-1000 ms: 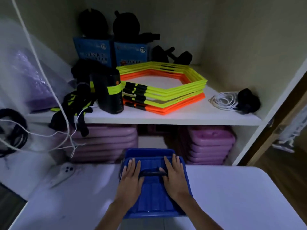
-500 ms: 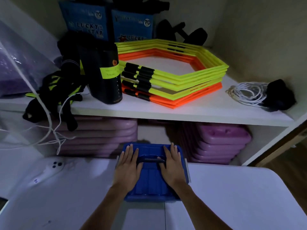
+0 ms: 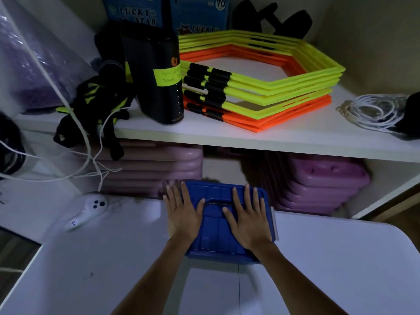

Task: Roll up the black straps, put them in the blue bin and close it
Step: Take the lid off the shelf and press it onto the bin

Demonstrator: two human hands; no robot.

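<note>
The blue bin (image 3: 218, 242) stands on the white table at the middle, its lid on top and a dark handle across the lid. My left hand (image 3: 183, 214) lies flat on the lid's left side, fingers spread. My right hand (image 3: 248, 220) lies flat on the right side, fingers spread. Neither hand grips anything. No black straps show near the bin; its inside is hidden by the lid. A tangle of black and yellow straps (image 3: 95, 110) hangs off the shelf's left end.
The white table (image 3: 329, 269) carries a white controller (image 3: 87, 210) at the left. A shelf (image 3: 250, 137) holds stacked yellow and orange hexagon rings (image 3: 261, 87), a black cylinder (image 3: 159, 78) and coiled white cord (image 3: 372, 110). Purple blocks (image 3: 318, 183) sit below.
The bin and both hands have slid forward toward the shelf, and my view has moved closer and lower. The hands stay flat on the lid.
</note>
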